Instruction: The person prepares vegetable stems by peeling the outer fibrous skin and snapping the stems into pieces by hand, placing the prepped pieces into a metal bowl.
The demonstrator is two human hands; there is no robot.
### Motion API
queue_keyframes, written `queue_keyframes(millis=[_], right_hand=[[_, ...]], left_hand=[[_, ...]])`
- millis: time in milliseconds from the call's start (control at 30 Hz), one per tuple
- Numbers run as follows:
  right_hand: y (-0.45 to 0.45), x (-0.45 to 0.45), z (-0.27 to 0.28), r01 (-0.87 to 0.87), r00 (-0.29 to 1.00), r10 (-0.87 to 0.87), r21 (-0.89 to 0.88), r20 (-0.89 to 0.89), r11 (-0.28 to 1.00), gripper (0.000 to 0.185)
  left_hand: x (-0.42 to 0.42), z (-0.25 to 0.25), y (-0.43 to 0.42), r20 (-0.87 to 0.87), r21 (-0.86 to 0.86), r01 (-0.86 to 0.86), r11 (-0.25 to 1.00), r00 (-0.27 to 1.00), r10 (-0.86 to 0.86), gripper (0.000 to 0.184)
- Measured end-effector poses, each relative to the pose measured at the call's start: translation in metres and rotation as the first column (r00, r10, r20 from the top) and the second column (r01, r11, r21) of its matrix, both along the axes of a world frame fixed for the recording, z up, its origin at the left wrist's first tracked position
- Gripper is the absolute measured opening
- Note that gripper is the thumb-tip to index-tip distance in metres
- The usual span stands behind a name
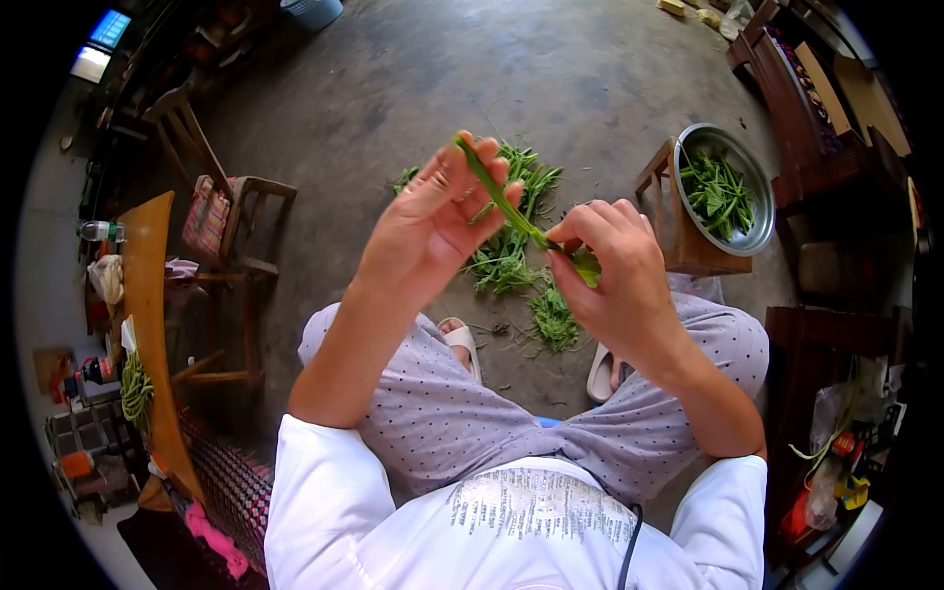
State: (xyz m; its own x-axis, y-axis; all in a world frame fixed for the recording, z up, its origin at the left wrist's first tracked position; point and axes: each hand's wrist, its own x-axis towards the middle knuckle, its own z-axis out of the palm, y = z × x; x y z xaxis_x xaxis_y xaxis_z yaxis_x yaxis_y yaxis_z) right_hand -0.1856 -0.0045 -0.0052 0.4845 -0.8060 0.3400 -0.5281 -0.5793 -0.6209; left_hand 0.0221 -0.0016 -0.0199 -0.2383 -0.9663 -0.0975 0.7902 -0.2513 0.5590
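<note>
A long green vegetable stem (499, 197) stretches slantwise between my two hands above the floor. My left hand (433, 211) pinches its upper end between thumb and forefinger, the other fingers loosely curled behind it. At the lower end, my right hand (615, 261) grips the stem with thumb and fingertips, and a green leaf (587, 266) shows beneath those fingers. Under my hands, a pile of leafy green stems (536, 182) lies on the floor, partly hidden by my left hand. A smaller heap of green trimmings (554, 320) lies nearer my feet.
To the right, a wooden stool (657, 179) bears a metal basin (769, 211) with green stem pieces (718, 192) inside. On the left are a wooden chair (258, 187) and a wooden table (147, 256). A blue bucket (313, 10) stands at the far end of the concrete floor.
</note>
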Motion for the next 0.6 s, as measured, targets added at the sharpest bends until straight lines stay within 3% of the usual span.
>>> queue_keyframes(millis=[100, 167, 200, 267, 400, 467, 533, 600], right_hand=[[-0.002, -0.004, -0.008, 0.0, 0.999, 0.001, 0.032, -0.039, 0.999, 0.013], [-0.004, -0.009, -0.012, -0.003, 0.999, 0.005, 0.043, -0.042, 0.999, 0.013], [-0.005, -0.012, -0.012, 0.0, 0.999, 0.004, 0.081, -0.04, 0.997, 0.013], [-0.007, -0.015, -0.014, 0.004, 0.999, 0.0, 0.122, -0.04, 0.993, 0.013], [-0.009, -0.021, -0.015, -0.025, 0.992, 0.006, 0.151, 0.124, 0.988, 0.016], [-0.01, -0.018, -0.01, -0.047, 0.984, 0.023, 0.136, 0.175, 0.99, 0.016], [-0.006, -0.015, 0.0, -0.008, 0.94, -0.118, 0.364, 0.321, 0.931, 0.016], [-0.007, -0.015, 0.002, -0.068, 0.908, -0.111, 0.402, 0.404, 0.913, 0.015]], left_hand=[[0.022, 0.011, -0.004, -0.027, 0.031, -0.083, 0.996, 0.996, 0.084, 0.022], [0.041, 0.016, -0.008, -0.219, -0.013, -0.228, 0.973, 0.951, 0.22, 0.022], [0.053, 0.018, -0.01, -0.22, -0.011, -0.23, 0.973, 0.95, 0.222, 0.022], [0.076, 0.02, -0.012, -0.22, -0.125, -0.383, 0.915, 0.91, 0.351, 0.018], [0.084, 0.011, -0.009, -0.087, -0.212, -0.369, 0.905, 0.929, 0.359, 0.02], [0.062, 0.01, -0.003, 0.065, -0.185, -0.287, 0.94, 0.951, 0.303, 0.025], [0.037, 0.01, 0.006, 0.121, -0.164, -0.199, 0.966, 0.968, 0.22, 0.028], [0.016, 0.012, 0.015, 0.167, -0.132, -0.1, 0.986, 0.978, 0.122, 0.03]])
